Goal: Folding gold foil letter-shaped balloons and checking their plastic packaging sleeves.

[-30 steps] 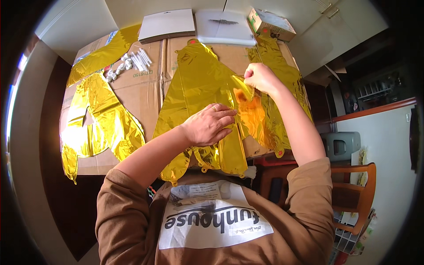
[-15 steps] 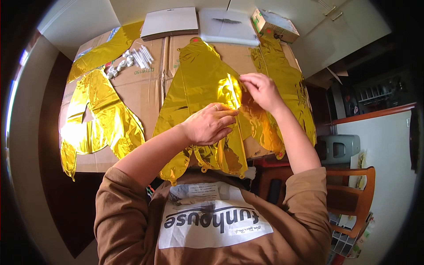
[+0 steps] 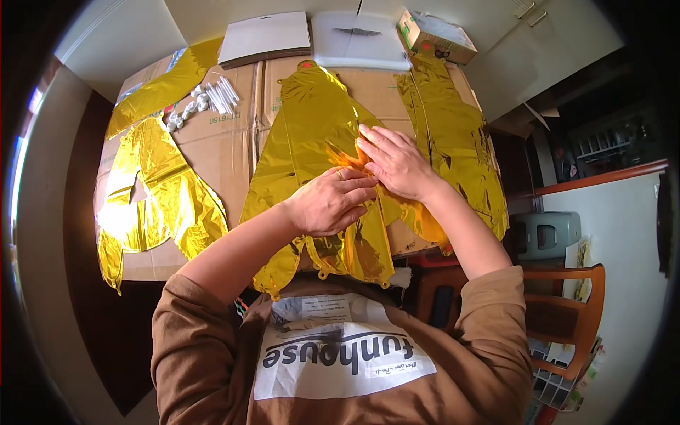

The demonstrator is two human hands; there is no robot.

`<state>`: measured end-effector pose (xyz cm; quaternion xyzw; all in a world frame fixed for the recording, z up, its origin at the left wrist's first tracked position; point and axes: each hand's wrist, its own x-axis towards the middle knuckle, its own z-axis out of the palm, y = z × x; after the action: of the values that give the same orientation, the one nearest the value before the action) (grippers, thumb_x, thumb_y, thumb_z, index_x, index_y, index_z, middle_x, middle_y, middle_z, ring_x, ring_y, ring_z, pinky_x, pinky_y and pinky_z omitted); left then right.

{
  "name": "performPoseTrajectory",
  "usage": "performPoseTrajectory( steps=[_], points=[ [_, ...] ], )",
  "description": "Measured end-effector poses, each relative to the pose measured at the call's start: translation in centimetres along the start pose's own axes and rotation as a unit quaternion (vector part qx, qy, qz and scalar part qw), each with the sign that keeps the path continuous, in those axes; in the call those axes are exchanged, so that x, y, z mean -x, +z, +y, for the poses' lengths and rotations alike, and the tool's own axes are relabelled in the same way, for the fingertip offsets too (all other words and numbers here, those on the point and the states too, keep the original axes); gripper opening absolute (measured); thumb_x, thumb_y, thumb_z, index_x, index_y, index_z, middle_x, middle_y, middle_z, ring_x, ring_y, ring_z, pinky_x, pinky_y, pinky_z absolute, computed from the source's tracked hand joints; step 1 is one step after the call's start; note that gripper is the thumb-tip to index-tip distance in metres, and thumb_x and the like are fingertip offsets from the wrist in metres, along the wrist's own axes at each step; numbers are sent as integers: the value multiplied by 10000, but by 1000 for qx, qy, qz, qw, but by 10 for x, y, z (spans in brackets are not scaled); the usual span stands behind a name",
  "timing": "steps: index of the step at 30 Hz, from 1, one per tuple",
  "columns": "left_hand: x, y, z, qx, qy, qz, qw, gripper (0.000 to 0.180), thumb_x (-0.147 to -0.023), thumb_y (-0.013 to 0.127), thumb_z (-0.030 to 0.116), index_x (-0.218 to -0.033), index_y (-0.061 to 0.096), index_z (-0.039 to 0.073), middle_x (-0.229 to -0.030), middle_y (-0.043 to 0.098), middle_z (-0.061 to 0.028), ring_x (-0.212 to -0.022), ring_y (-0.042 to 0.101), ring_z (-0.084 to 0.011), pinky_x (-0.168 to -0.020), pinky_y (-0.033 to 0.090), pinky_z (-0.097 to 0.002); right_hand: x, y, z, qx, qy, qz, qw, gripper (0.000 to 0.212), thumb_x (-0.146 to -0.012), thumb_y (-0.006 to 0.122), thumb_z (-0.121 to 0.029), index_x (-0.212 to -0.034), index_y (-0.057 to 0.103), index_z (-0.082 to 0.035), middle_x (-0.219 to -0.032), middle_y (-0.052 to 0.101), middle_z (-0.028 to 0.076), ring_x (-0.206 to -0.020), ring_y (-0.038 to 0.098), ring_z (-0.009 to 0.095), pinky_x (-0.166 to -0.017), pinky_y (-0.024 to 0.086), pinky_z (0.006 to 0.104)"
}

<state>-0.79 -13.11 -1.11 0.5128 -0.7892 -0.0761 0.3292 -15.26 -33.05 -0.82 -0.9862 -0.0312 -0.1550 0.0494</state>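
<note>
Nearest us, the middle foil (image 3: pixel 315 117) lay across the cardboard-topped surface (image 3: pixel 239 152), its tabbed lower end overhanging the near edge. Our left grip (image 3: pixel 331 203) rested on it, fingers close together; just beside it, our right grip (image 3: pixel 398 163) lay over a crumpled patch, fingers also together. We could not tell whether either was pinching the film. In our judgement, pressing that patch down could set a crease, and a hard pull could split the thin film; the overhanging end might drag the piece nearer the edge. The right foil (image 3: pixel 453 134) stood in the way, close enough to our right forearm to snag. The left foil (image 3: pixel 168 180) lay well apart. Farther off were white bundles (image 3: pixel 188 111), straws (image 3: pixel 223 95), a box (image 3: pixel 440 44) and a white stack (image 3: pixel 265 35).
</note>
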Motion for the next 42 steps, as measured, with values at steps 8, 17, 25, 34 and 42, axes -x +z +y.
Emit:
performPoseTrajectory(
  steps=[8, 17, 25, 34, 42],
  points=[
    [-3, -34, 2, 64, -120, 160, 978, 188, -880, 661, 71, -1068, 654, 52, -1081, 639, -133, -1034, 599, -359, -930, 468, -449, -3, -1, 2, -16, 3, -3, 1000, 443, -957, 666, -270, -1347, 607, -69, -1483, 520, 154, -1364, 482, 333, -1125, 398, 475],
    [-41, -21, -75, -165, -34, 63, 984, 254, -862, 696, 68, -1111, 708, 22, -1196, 705, -125, -1114, 657, -327, -955, 524, -426, -4, -5, -2, -14, 23, -12, 1000, 446, -945, 690, -276, -1364, 626, -139, -1406, 526, 120, -1330, 489, 331, -1113, 397, 463],
    [-32, -10, -88, -140, -42, 91, 985, 256, -896, 672, 116, -1139, 719, 49, -1231, 696, -96, -1157, 634, -313, -1011, 505, -417, 4, -7, 0, -95, 57, 24, 994, 421, -955, 691, -295, -1339, 649, -127, -1377, 554, 127, -1303, 520, 322, -1092, 420, 455],
    [-32, -13, -83, -123, -53, 85, 987, 265, -897, 696, 83, -1158, 707, 38, -1230, 688, -130, -1143, 632, -348, -1001, 509, -448, 16, -10, -2, -59, 12, 33, 998, 322, -927, 719, -219, -1233, 727, -118, -1358, 615, 135, -1293, 550, 333, -1083, 449, 448],
    [-33, -13, -82, -117, -66, 93, 987, 229, -938, 665, 133, -1142, 719, 44, -1256, 698, -130, -1152, 636, -338, -1012, 503, -435, 25, -22, -13, -96, -14, 19, 995, 306, -909, 723, -162, -1201, 740, -73, -1297, 664, 139, -1243, 589, 351, -1062, 476, 446]
  ],
)
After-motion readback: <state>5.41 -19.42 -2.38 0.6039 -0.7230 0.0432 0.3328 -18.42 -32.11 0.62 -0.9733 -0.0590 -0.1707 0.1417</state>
